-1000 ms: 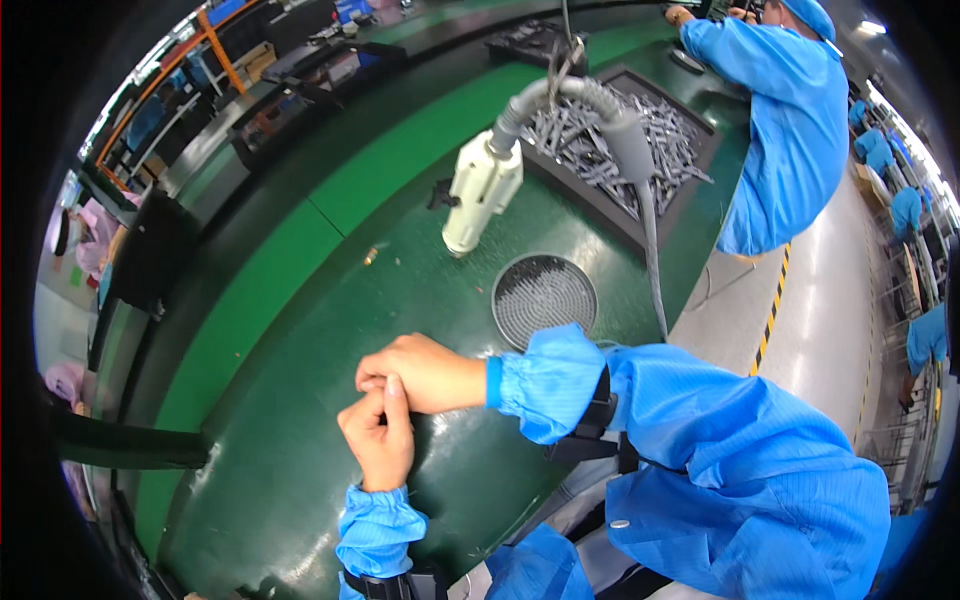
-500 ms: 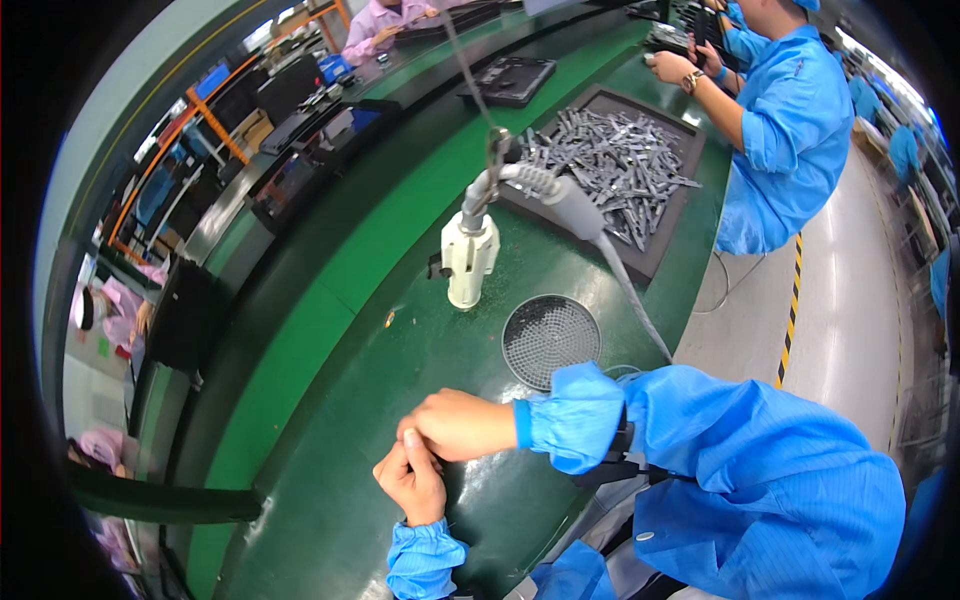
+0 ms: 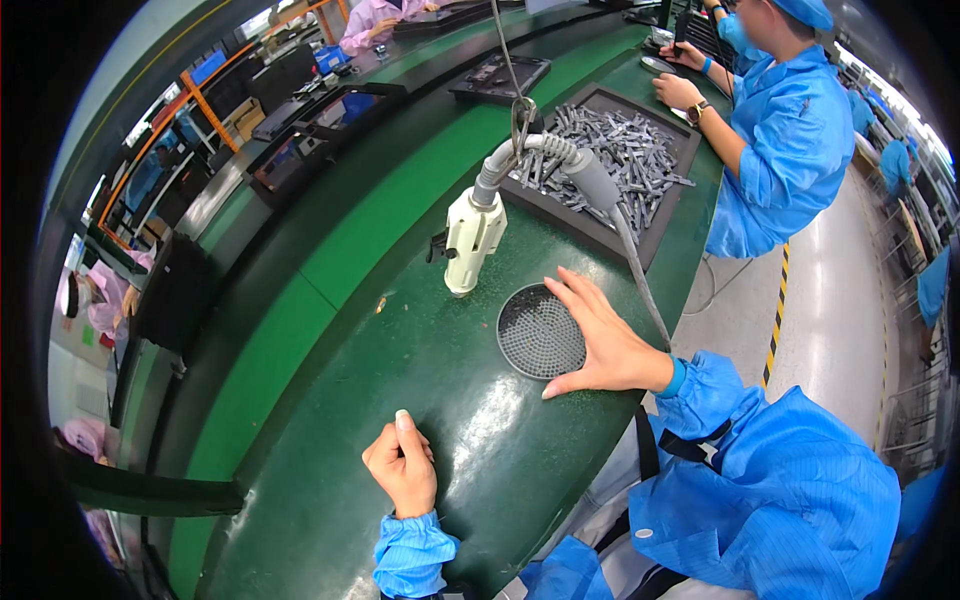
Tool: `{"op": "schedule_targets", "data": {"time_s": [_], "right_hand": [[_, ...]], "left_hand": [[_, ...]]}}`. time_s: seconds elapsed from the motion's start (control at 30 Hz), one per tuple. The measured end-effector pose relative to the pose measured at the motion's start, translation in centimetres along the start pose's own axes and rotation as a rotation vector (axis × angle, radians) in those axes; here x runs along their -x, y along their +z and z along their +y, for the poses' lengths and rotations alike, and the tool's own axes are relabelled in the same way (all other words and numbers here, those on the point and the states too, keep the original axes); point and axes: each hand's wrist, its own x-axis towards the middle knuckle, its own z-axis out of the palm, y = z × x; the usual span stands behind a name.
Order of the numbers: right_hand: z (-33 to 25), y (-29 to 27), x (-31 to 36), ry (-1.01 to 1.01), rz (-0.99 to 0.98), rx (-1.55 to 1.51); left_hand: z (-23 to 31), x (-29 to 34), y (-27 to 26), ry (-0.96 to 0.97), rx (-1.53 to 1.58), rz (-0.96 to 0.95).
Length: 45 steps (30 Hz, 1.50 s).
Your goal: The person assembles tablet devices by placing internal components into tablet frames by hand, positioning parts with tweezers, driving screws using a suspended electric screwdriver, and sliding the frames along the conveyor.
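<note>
My right hand [image 3: 612,342] reaches over the right side of a round, dark, shallow dish [image 3: 540,345] with a dotted grid surface. Thumb and fingers are spread wide, thumb at the near edge and fingers past the far right edge; whether they touch it I cannot tell. My left hand [image 3: 403,466] is closed above the green tabletop [image 3: 350,400], with the thumb pressed on the curled fingers. Anything inside it is hidden. Beyond the dish, a cream-white tool [image 3: 474,240] hangs tilted from a wire and a thick grey cable.
A black tray [image 3: 650,260] heaped with grey elongated parts [image 3: 625,165] lies further back. Behind it a co-worker [image 3: 785,140] in blue handles something. A flat black tray [image 3: 500,78] rests on the bright green strip [image 3: 330,285]. A dark bar [image 3: 150,487] juts in at left.
My hands have come apart. The right one has moved right and away to the dish and opened; the left has stayed closed nearly in place. The hanging tool has swung slightly.
</note>
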Motion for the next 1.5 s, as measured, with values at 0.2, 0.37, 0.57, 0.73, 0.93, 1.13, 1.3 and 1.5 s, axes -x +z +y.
{"op": "schedule_targets", "data": {"time_s": [0.2, 0.37, 0.57, 0.73, 0.93, 1.13, 1.3, 1.5], "right_hand": [[-0.6, 0.1, -0.5, -0.012, -0.029, -0.035], [-1.3, -0.2, 0.9, -0.139, -0.156, -0.163], [-2.8, 0.5, 0.7, -0.234, -0.194, -0.146], [-3.9, 1.6, 1.9, -0.323, -0.133, -0.206], [-5.0, 1.9, 1.2, -0.282, 0.029, -0.209], [-4.9, 1.9, 0.9, -0.262, 0.077, -0.159], [-5.0, 2.4, 1.4, -0.284, -0.058, -0.16], [-4.4, 2.3, 1.7, -0.235, -0.137, -0.159]], "left_hand": [[0.0, 0.1, 0.0, 0.006, -0.02, -0.012], [0.0, -0.1, 0.0, 0.003, -0.05, -0.016], [-0.4, -0.1, 0.0, 0.057, -0.032, -0.019], [-0.4, -0.1, 0.2, 0.11, -0.045, -0.029], [-0.3, 0.0, -0.1, 0.095, -0.023, -0.037], [-0.5, -0.1, 0.0, 0.133, -0.037, -0.026], [-0.8, -0.2, 0.2, 0.16, -0.051, -0.02], [-0.3, -0.4, 0.1, 0.086, -0.03, -0.027]]}}
